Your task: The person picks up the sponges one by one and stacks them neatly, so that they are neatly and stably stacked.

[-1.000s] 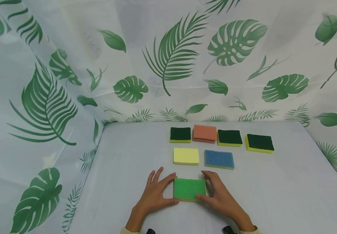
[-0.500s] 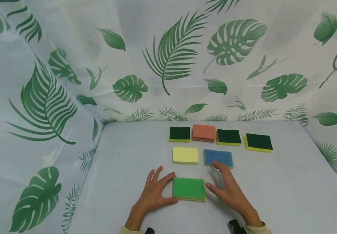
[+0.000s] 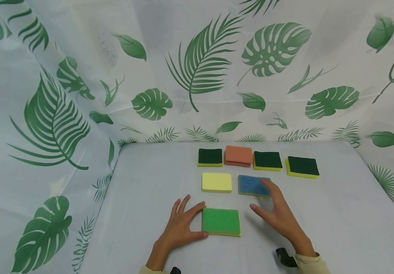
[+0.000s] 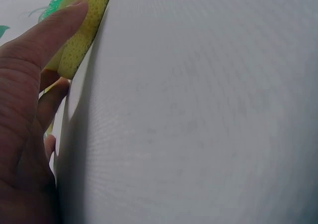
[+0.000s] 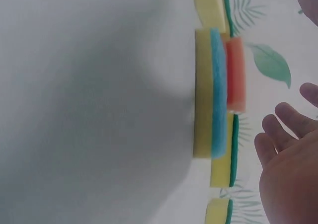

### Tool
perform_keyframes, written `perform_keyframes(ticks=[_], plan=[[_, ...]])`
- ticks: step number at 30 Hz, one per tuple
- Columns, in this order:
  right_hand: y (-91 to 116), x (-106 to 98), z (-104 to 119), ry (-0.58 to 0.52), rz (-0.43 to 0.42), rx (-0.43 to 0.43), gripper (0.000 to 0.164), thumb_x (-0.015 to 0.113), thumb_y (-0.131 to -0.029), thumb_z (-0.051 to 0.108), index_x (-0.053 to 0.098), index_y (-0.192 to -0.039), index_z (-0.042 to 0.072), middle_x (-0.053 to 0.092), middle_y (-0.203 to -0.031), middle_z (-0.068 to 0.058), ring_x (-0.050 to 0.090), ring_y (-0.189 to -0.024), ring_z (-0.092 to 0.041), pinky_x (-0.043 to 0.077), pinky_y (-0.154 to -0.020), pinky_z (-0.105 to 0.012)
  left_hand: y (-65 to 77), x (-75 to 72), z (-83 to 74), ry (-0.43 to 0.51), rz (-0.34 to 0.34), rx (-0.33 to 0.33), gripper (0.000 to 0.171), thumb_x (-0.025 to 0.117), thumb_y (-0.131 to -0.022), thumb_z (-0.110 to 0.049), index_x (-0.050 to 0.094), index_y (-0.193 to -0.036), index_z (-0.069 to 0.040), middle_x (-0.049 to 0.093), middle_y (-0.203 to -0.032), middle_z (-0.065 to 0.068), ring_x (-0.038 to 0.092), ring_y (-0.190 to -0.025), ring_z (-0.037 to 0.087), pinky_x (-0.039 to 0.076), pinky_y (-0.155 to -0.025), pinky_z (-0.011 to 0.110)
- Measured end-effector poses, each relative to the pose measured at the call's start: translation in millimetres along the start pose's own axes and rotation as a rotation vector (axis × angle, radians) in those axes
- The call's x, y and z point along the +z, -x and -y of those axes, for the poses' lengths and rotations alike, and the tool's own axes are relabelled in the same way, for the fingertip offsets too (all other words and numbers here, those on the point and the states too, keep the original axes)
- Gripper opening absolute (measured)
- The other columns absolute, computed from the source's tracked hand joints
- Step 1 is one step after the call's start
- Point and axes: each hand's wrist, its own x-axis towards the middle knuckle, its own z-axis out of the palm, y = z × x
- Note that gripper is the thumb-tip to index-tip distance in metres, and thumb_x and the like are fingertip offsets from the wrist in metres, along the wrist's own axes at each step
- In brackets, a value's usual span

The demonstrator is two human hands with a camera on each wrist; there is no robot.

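Observation:
A green-topped sponge (image 3: pixel 221 221) with yellow foam below lies flat on the white surface. My left hand (image 3: pixel 180 228) holds its left end, thumb at the near edge and index finger at the far corner. In the left wrist view the thumb touches the yellow foam (image 4: pixel 79 50). My right hand (image 3: pixel 280 217) is held with thumb and fingers spread, to the right of the green sponge and apart from it. Its index fingertip overlaps the right end of a blue-topped sponge (image 3: pixel 251 185) in the head view; the right wrist view shows a gap between this hand and the blue sponge.
A pale yellow sponge (image 3: pixel 216 182) lies left of the blue one. Behind stand a dark green-and-yellow sponge (image 3: pixel 210 156), an orange two-layered pad (image 3: pixel 239 155), and two more dark green sponges to the right. A leaf-printed curtain (image 3: pixel 197 121) encloses the back and sides.
My right hand has let go of the green sponge's right end and moved right and forward, toward the blue sponge. The left hand and the green sponge have stayed put.

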Motion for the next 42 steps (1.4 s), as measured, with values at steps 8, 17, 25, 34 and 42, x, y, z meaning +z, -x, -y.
perform_keyframes(ticks=[8,17,25,34,42], plan=[[-7.9,-8.3,-11.8,0.025,-0.002,0.042,0.096,0.088,-0.091,0.023,0.03,-0.166,0.006,0.029,-0.169,-0.026,0.026,-0.154,-0.052,0.028,-0.114,-0.08,-0.7,0.0,0.6,0.002,-0.008,0.005,0.087,0.073,-0.085,-0.074,0.052,-0.159,-0.034,0.054,-0.159,-0.013,0.018,-0.162,0.031,0.005,-0.129,0.059],[-13.9,-14.3,-20.5,0.018,0.015,0.095,0.101,0.086,-0.093,0.026,0.024,-0.169,0.006,0.024,-0.171,-0.028,0.022,-0.155,-0.054,0.025,-0.115,-0.08,-0.1,-2.5,3.0,0.002,-0.021,0.013,0.088,0.073,-0.084,-0.073,0.051,-0.159,-0.033,0.054,-0.158,-0.012,0.017,-0.162,0.032,0.004,-0.129,0.059],[-18.2,-17.9,-34.0,0.019,0.016,0.13,0.103,0.085,-0.094,0.031,0.02,-0.17,0.006,0.021,-0.172,-0.028,0.018,-0.157,-0.053,0.022,-0.115,-0.081,-0.4,-3.7,5.2,0.003,-0.027,0.007,0.087,0.073,-0.084,-0.073,0.052,-0.159,-0.034,0.055,-0.158,-0.012,0.018,-0.162,0.032,0.005,-0.128,0.059],[-17.6,-17.8,-44.5,-0.018,0.042,0.169,0.106,0.085,-0.093,0.032,0.018,-0.17,0.006,0.019,-0.173,-0.028,0.015,-0.157,-0.054,0.02,-0.116,-0.082,1.7,-3.1,3.2,0.013,-0.004,-0.016,0.087,0.073,-0.084,-0.074,0.051,-0.159,-0.035,0.054,-0.159,-0.012,0.017,-0.162,0.031,0.004,-0.129,0.059],[-14.7,-17.6,-54.3,-0.026,0.059,0.219,0.107,0.084,-0.093,0.035,0.017,-0.17,0.005,0.019,-0.171,-0.031,0.015,-0.157,-0.054,0.019,-0.117,-0.08,0.1,-0.8,2.6,0.021,-0.001,-0.005,0.087,0.074,-0.084,-0.072,0.052,-0.159,-0.035,0.054,-0.158,-0.012,0.016,-0.162,0.029,0.004,-0.129,0.058]])
